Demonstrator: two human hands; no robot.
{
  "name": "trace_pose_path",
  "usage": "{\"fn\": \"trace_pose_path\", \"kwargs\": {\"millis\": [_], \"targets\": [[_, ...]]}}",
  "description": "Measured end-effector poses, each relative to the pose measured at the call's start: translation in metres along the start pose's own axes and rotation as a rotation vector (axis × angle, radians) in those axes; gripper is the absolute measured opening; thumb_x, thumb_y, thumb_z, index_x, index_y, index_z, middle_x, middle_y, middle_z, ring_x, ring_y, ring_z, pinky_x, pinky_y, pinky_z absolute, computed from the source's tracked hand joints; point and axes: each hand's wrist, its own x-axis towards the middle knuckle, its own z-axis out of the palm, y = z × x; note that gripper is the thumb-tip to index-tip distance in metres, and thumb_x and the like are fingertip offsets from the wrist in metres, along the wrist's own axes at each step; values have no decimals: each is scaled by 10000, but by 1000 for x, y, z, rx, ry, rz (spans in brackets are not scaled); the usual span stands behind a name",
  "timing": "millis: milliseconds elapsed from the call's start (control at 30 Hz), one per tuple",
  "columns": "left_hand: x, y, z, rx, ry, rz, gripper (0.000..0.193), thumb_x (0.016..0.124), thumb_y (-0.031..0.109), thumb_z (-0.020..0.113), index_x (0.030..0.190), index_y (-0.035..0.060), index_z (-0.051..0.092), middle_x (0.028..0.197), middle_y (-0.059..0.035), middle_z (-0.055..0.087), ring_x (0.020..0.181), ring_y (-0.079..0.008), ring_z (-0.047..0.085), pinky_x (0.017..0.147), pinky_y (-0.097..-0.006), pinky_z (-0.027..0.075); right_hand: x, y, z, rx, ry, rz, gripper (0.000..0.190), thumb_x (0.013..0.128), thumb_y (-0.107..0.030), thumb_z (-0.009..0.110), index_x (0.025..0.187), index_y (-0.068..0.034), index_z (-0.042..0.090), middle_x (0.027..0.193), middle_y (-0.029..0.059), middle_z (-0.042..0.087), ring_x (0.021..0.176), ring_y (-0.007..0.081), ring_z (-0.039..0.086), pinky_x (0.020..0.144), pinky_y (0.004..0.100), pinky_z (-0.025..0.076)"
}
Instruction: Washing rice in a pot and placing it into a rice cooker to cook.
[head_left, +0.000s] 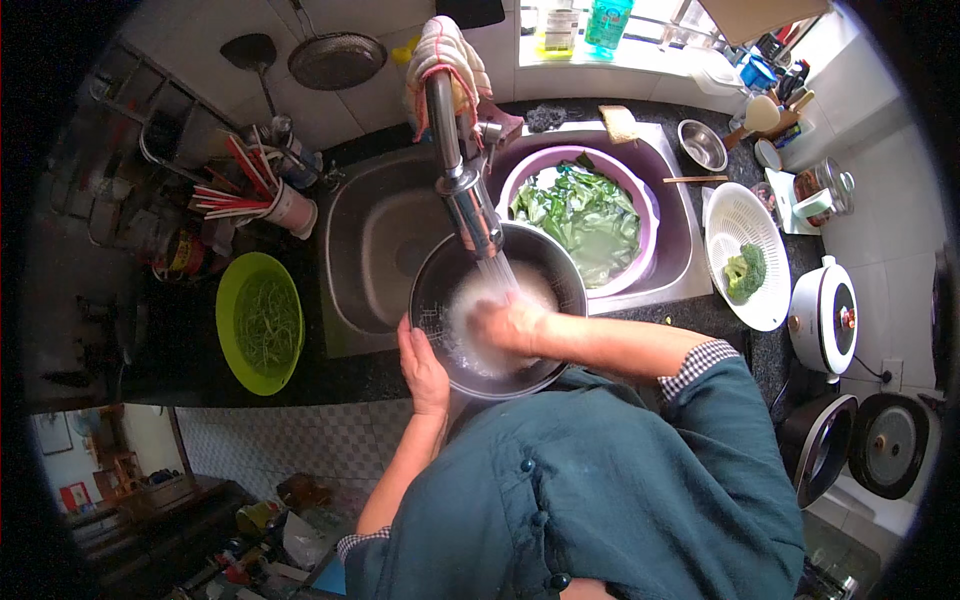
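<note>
Water runs from the faucet (471, 206) into a dark rice cooker inner pot (566, 289), which has rice in cloudy water (480, 352) at its bottom. My left hand (424, 369) grips the pot's wall at its left side. My right hand (510, 324) is inside the pot, under the stream, its fingers blurred and partly lost in the cloudy water; whether they hold rice I cannot tell. Just behind the pot, a purple basin (651, 217) holds leafy greens (577, 210) in water.
A green basin (223, 322) with thin shreds in it stands left of the double sink (360, 300). To the right are a white colander (772, 307) with broccoli (746, 271), a steel bowl (703, 146), a white electric pot (814, 322) and an open rice cooker (821, 450). A towel (450, 60) covers the faucet's top.
</note>
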Motion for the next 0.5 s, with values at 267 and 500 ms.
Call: {"fn": "trace_pose_path", "kwargs": {"millis": [267, 500], "targets": [[0, -10, -9, 59, 40, 8, 442, 1013, 293, 349, 1309, -23, 436, 1279, -188, 508, 1176, -279, 479, 1005, -349, 346, -5, 28, -70, 1099, -110, 141, 207, 809, -199, 524, 975, -102, 603, 931, 141, 583, 816, 305, 627, 706, 381, 526], [1, -11, -8, 93, 49, -5, 443, 1011, 290, 353, 1309, -27, 437, 1266, -185, 528, 1168, -280, 495, 1006, -353, 349, 5, 40, -59, 794, -550, 195, 215, 794, -197, 510, 956, -91, 603, 756, 119, 594, 670, 278, 599, 603, 361, 503]]}}
